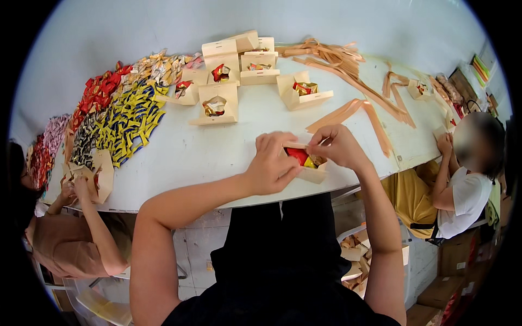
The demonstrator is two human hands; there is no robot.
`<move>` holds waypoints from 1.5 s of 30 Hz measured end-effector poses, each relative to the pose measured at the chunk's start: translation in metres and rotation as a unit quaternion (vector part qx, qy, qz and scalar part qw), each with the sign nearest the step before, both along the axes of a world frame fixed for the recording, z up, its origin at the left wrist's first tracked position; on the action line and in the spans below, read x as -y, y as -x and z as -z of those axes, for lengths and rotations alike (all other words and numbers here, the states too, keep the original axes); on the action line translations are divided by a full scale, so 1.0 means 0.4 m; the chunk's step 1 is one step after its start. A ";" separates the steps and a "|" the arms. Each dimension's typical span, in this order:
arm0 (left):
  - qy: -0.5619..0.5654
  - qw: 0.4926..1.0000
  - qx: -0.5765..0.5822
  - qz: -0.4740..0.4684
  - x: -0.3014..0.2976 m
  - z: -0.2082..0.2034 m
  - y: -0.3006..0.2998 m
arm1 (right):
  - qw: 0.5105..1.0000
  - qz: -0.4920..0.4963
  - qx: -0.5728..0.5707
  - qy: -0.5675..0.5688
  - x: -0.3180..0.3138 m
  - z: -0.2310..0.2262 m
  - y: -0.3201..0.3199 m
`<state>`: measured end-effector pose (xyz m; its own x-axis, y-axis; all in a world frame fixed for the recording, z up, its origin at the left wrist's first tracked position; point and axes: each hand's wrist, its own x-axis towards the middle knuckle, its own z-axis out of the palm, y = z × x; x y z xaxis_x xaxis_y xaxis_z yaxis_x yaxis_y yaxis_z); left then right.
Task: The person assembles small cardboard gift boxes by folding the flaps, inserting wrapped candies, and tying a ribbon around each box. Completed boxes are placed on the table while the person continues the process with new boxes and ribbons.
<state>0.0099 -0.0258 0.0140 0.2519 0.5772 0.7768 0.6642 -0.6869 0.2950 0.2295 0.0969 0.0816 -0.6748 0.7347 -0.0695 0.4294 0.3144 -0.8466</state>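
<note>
While our L arm bends sharply at the elbow in the head view, our L hand [270,164] curves half-open round the box [312,174], fingers at its far-left side, thumb at the front, steadying it. Our R forearm slants up & inward, wrist bent; R hand [343,148] has thumb & fingertips pinched together at the far-right edge, can't tell w/ certainty what's btwn them. Box sits near table [190,155] edge, red & yellow packets [296,156] inside.
</note>
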 end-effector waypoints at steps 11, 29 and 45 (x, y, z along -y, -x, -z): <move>0.063 0.990 0.085 0.093 -0.043 0.033 0.009 | 0.996 -0.070 -0.023 -0.043 0.050 0.030 -0.027; 0.311 0.907 0.240 0.152 -0.079 0.060 0.026 | 0.987 -0.028 -0.135 -0.080 0.078 0.118 -0.027; 0.246 0.946 0.208 0.047 -0.048 0.037 0.025 | 0.970 -0.042 -0.033 -0.236 -0.222 0.139 -0.020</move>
<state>0.0000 -0.0065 -0.0007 0.0525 0.8846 0.4634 0.3626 -0.4493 0.8165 0.2375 0.1855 0.0259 -0.7251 0.6162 0.3074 0.3345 0.7054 -0.6249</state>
